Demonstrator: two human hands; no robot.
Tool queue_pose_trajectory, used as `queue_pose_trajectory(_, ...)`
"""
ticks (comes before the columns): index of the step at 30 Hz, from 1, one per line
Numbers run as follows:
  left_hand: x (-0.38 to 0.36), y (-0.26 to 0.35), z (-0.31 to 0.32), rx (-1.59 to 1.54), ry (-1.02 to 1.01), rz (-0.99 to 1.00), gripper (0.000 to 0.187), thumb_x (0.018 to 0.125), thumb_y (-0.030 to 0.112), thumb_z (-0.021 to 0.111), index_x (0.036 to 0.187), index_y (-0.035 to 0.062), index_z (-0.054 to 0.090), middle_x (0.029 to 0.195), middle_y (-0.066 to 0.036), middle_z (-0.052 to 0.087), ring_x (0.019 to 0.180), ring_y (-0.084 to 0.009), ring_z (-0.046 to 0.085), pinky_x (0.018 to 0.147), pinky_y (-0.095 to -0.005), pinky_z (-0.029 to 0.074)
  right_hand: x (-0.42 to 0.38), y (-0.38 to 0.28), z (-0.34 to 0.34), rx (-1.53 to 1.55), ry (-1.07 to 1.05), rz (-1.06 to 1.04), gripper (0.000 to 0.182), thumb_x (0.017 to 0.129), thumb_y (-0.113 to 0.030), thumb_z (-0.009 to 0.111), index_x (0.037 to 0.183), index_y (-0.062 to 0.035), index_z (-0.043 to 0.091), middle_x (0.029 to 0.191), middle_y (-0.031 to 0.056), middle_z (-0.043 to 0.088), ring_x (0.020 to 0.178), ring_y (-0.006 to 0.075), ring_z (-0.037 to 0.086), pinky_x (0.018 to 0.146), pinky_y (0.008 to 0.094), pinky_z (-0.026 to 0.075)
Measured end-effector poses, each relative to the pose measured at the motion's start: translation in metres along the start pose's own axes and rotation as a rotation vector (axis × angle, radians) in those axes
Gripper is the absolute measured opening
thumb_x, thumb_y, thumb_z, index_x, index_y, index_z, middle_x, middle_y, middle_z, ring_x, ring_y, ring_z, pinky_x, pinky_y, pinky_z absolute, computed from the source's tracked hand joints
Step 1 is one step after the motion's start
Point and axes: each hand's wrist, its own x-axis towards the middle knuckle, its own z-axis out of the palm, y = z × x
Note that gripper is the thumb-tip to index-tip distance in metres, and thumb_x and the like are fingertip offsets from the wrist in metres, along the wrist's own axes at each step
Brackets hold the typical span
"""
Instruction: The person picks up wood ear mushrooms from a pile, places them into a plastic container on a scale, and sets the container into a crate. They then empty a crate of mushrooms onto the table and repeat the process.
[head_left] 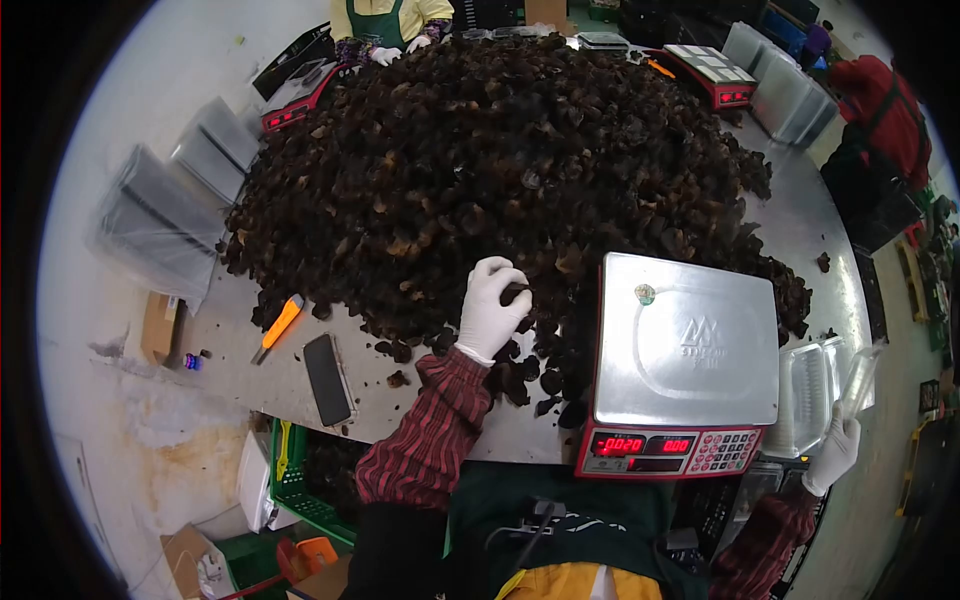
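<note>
Fungus, dark and crinkled by the look of the pieces, heaped high in a broad pile across the metal table, with stray bits scattered along the near edge. Left hand at the near side of the pile, fingers curled nearly closed, with a dark piece pinched between thumb and fingertips. Right hand well out to the side, beyond the scale, fingers closed on the lower end of a clear container, beside a stack of similar trays; exact finger placement too small to tell.

Keep the left pinch light, better to avoid crushing thin edges. Turn the piece to check both faces before letting go. Work from the loose fringe inward, rather than digging under the slope and risking a slide. Hold the container by the rim, without squeezing the thin walls. Keep sleeves and stray bits off the steel platter, to avoid disturbing the reading. Leave the orange cutter and phone well apart from the pieces.
</note>
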Motion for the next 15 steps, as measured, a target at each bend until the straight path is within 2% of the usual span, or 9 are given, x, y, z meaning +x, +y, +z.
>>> queue_pose_trajectory(1,0.000,0.004,-0.006,-0.201,-0.032,-0.109,0.014,0.074,0.006,0.066,0.088,0.0069,0.064,0.097,-0.006,0.057,0.083,-0.0172,0.058,0.067,-0.0271,0.047,-0.003,-0.016,0.001,0.065,0.029,0.002,0.014,0.087,-0.008,0.065,0.081,0.0033,0.060,0.073,-0.0054,0.050,0.071,0.0041,0.042,0.062,0.0200,0.039)
queue_pose_trajectory(3,-0.002,0.007,-0.016,-0.604,-0.173,-0.460,0.015,0.081,0.006,0.063,0.096,0.0035,0.062,0.090,-0.005,0.060,0.071,-0.0115,0.058,0.061,-0.0228,0.047,-0.016,-0.035,0.011,0.088,0.009,-0.088,0.009,0.083,-0.004,0.066,0.080,0.0020,0.060,0.071,-0.0014,0.052,0.068,0.0084,0.047,0.062,0.0244,0.041)
queue_pose_trajectory(5,-0.009,0.008,-0.022,-0.750,-0.188,-0.529,0.016,0.084,0.005,0.061,0.099,0.0015,0.060,0.092,-0.005,0.060,0.072,-0.0125,0.058,0.064,-0.0238,0.048,-0.028,-0.049,0.026,-0.298,-0.200,-0.692,0.008,0.078,-0.003,0.068,0.078,-0.0021,0.061,0.067,0.0065,0.053,0.063,0.0192,0.052,0.060,0.0307,0.043)
queue_pose_trajectory(6,-0.015,0.009,-0.026,-0.898,-0.200,-0.601,0.017,0.086,0.004,0.059,0.102,-0.0005,0.058,0.093,-0.006,0.060,0.073,-0.0135,0.058,0.067,-0.0248,0.049,-0.038,-0.064,0.035,-0.235,-0.314,-0.727,0.010,0.075,-0.003,0.070,0.077,-0.0035,0.060,0.067,0.0094,0.052,0.064,0.0237,0.053,0.059,0.0334,0.042)
queue_pose_trajectory(7,-0.021,0.011,-0.034,-0.895,-0.193,-0.604,0.017,0.086,0.004,0.059,0.102,-0.0005,0.058,0.093,-0.006,0.060,0.073,-0.0135,0.058,0.067,-0.0248,0.049,-0.047,-0.078,0.043,-0.169,-0.431,-0.759,0.012,0.071,-0.004,0.071,0.075,-0.0049,0.060,0.066,0.0123,0.050,0.064,0.0283,0.054,0.058,0.0360,0.042)
queue_pose_trajectory(10,-0.051,0.021,-0.080,-0.831,-0.212,-0.597,0.017,0.086,0.004,0.059,0.102,0.0004,0.057,0.084,-0.004,0.059,0.069,-0.0109,0.055,0.061,-0.0227,0.044,-0.057,-0.094,0.054,-0.215,-0.790,-0.824,0.027,0.061,-0.008,0.079,0.079,-0.0035,0.060,0.067,0.0100,0.049,0.064,0.0260,0.054,0.057,0.0356,0.042)
queue_pose_trajectory(13,-0.101,0.019,-0.147,-0.577,-0.218,-0.685,0.010,0.083,0.004,0.063,0.091,0.0006,0.059,0.075,-0.001,0.057,0.067,-0.0087,0.053,0.059,-0.0222,0.041,-0.060,-0.105,0.047,-0.027,-0.689,-0.620,0.037,0.058,-0.018,0.083,0.083,-0.0036,0.061,0.071,0.0100,0.052,0.066,0.0283,0.054,0.058,0.0375,0.044)
queue_pose_trajectory(14,-0.123,0.006,-0.169,-0.332,-0.233,-0.631,0.010,0.080,0.005,0.067,0.086,0.0004,0.061,0.074,-0.002,0.058,0.066,-0.0109,0.054,0.058,-0.0245,0.042,-0.055,-0.105,0.042,-0.022,-0.616,-0.625,0.040,0.055,-0.016,0.084,0.084,-0.0020,0.060,0.074,0.0104,0.053,0.067,0.0267,0.055,0.057,0.0354,0.044)
queue_pose_trajectory(15,-0.146,-0.009,-0.190,-0.087,-0.248,-0.572,0.010,0.076,0.005,0.070,0.081,0.0002,0.063,0.072,-0.004,0.059,0.065,-0.0131,0.056,0.058,-0.0268,0.043,-0.054,-0.103,0.038,0.011,-0.576,-0.473,0.035,0.061,-0.012,0.082,0.084,-0.0004,0.060,0.074,0.0085,0.052,0.066,0.0218,0.055,0.057,0.0311,0.044)
